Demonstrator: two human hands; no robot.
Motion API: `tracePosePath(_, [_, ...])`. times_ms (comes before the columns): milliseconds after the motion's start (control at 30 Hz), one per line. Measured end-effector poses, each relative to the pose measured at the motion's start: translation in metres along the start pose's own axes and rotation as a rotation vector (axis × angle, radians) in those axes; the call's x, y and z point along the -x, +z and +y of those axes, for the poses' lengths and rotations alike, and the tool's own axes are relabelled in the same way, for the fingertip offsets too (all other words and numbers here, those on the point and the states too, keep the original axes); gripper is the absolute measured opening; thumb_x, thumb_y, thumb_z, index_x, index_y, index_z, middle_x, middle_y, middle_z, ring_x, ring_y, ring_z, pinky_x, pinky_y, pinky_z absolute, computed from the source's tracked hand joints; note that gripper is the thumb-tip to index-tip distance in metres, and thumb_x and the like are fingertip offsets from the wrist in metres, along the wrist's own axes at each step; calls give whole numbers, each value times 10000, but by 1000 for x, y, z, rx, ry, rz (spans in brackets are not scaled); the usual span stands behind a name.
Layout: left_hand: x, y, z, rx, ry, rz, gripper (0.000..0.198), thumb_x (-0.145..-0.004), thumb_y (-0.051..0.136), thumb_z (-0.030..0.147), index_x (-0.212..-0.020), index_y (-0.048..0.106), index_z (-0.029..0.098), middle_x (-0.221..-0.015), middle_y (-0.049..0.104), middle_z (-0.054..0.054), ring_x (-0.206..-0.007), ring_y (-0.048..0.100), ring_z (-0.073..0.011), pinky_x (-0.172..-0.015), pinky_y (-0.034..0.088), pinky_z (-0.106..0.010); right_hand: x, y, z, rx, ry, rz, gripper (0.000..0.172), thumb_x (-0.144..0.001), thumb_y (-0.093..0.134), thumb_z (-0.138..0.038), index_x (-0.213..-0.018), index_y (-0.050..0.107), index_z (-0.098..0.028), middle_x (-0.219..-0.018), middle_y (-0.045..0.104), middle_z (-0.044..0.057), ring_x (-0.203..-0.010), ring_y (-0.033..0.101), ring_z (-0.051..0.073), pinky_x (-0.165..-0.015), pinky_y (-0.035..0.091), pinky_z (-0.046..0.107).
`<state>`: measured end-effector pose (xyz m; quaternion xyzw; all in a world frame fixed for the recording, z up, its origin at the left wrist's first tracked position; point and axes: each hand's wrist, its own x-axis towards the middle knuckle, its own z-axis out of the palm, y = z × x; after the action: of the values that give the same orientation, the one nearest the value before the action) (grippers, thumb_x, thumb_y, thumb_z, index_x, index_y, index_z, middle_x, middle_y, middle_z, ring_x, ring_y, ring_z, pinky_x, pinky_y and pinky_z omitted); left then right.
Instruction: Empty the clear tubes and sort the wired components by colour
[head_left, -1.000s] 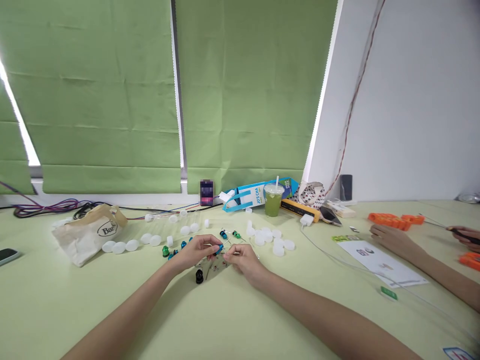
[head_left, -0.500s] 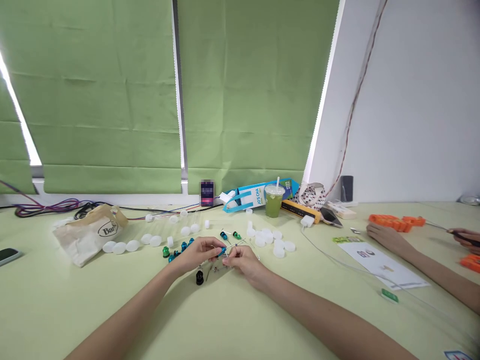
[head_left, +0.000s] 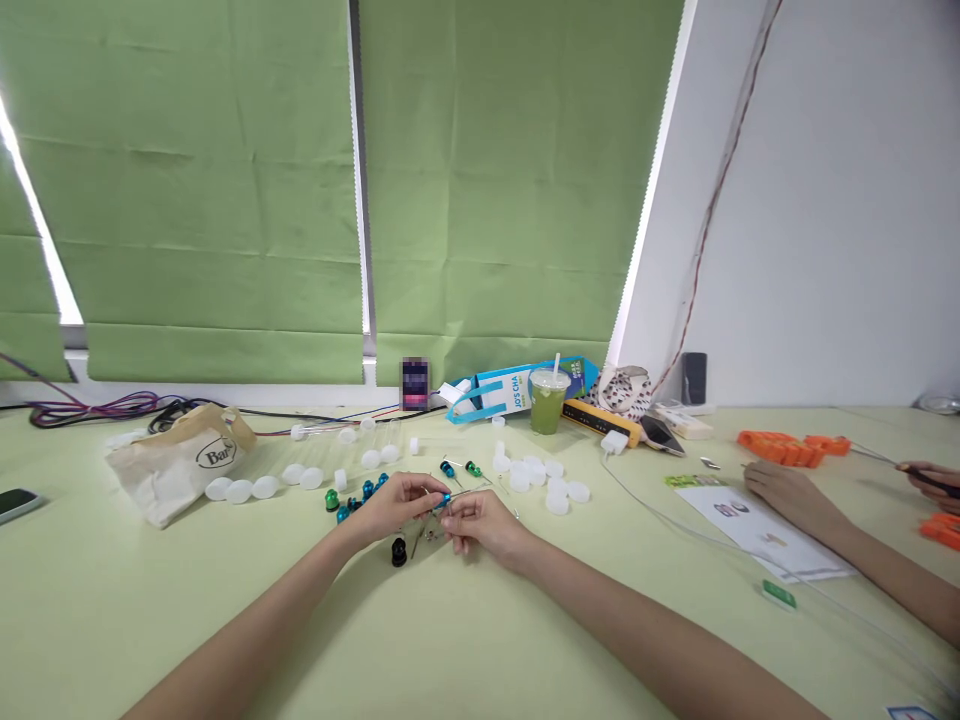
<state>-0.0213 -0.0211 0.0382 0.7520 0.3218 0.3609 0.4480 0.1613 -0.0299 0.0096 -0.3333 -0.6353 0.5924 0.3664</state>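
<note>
A phone (head_left: 18, 504) is seen at the left edge of the table (head_left: 142, 610). Farther back, cables (head_left: 97, 412) are bunched near a canvas bag (head_left: 176, 468). Beside the bag, clear tubes capped in white (head_left: 265, 487) are laid out. A green knob (head_left: 332, 501) and blue knobs (head_left: 367, 490) are set near the left hand (head_left: 396, 508), by whose thumb and forefinger a blue piece (head_left: 445, 499) is pinched. The black knob (head_left: 399, 552) is placed just in front of that hand. The blue piece is held above the table, between the two hands. The fingertips of the right hand (head_left: 484, 522) are drawn together close beside it; whether anything is gripped there cannot be told. Behind that hand, white caps (head_left: 557, 500) are clustered, with a green drink (head_left: 548, 402) stood beyond them. Farther right, a printed sheet (head_left: 757, 530) is partly covered by a co-worker's hand (head_left: 787, 488), and orange parts (head_left: 780, 447) are seen just behind.
</note>
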Motion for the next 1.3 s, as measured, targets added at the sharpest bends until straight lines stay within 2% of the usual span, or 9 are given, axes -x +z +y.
tracePosePath(100, [0, -2, -1, 8, -4, 8, 312, -758, 545, 382, -913, 637, 128, -768, 619, -50, -632, 499, -113, -571, 387, -225, 0, -3, 1, -65, -12, -38, 349, -607, 665, -421, -743, 612, -104, -674, 612, 40, -517, 565, 104, -471, 394, 210])
tracePosePath(167, [0, -3, 1, 25, -9, 2, 310, -757, 547, 379, -912, 637, 126, -775, 621, -53, -641, 504, -116, -576, 389, -226, 0, -3, 0, -68, 10, -17, 352, -593, 680, -404, -766, 624, -102, -702, 626, 51, -471, 526, 79, -427, 353, 193])
tracePosePath(267, [1, -3, 4, 42, -15, -6, 303, -755, 550, 377, -903, 646, 132, -789, 619, -52, -616, 486, -103, -566, 385, -222, 0, -2, -2, -37, 42, 43, 323, -572, 701, -382, -712, 626, -101, -671, 638, 52, -423, 451, 46, -387, 254, 175])
tracePosePath(433, [1, -3, 5, 45, -8, -12, 307, -745, 561, 381, -906, 657, 138, -797, 619, -49, -587, 464, -90, -563, 384, -218, 1, 2, -6, -104, 62, 100, 329, -486, 749, -361, -633, 585, -116, -592, 617, 17, -553, 534, 95, -487, 305, 192])
tracePosePath(533, [0, -3, 3, 42, 0, -20, 316, -741, 564, 388, -914, 656, 139, -804, 620, -50, -583, 466, -90, -562, 387, -220, 1, 3, -6, -116, 75, 127, 343, -445, 766, -347, -598, 552, -127, -527, 581, -15, -473, 479, 69, -454, 267, 186])
tracePosePath(733, [0, -2, 3, 24, 5, -23, 333, -747, 552, 405, -912, 653, 135, -803, 621, -55, -587, 467, -95, -555, 389, -220, -1, 3, -5, -74, 85, 104, 334, -483, 756, -340, -581, 512, -133, -493, 558, -31, -382, 353, 24, -390, 163, 179])
tracePosePath(900, [1, -1, 2, 1, 11, -20, 346, -750, 540, 417, -926, 645, 138, -798, 618, -51, -589, 467, -99, -553, 385, -222, -2, 1, -3, -31, 110, 78, 357, -529, 725, -387, -606, 475, -143, -561, 616, 4, -354, 356, 19, -361, 169, 168])
tracePosePath(1033, [0, -1, 0, -15, 9, -23, 346, -761, 524, 415, -935, 636, 138, -788, 611, -46, -580, 456, -94, -547, 379, -218, -2, 1, -4, -6, 113, 90, 376, -517, 728, -399, -610, 465, -148, -519, 586, -15, -347, 393, 28, -324, 169, 155])
tracePosePath(1300, [0, -2, -2, -66, 11, 4, 359, -766, 503, 429, -933, 634, 140, -799, 613, -51, -600, 467, -105, -545, 382, -219, -4, -2, 1, -50, 45, 27, 388, -558, 692, -442, -748, 579, -123, -590, 584, -2, -427, 491, 61, -380, 315, 171])
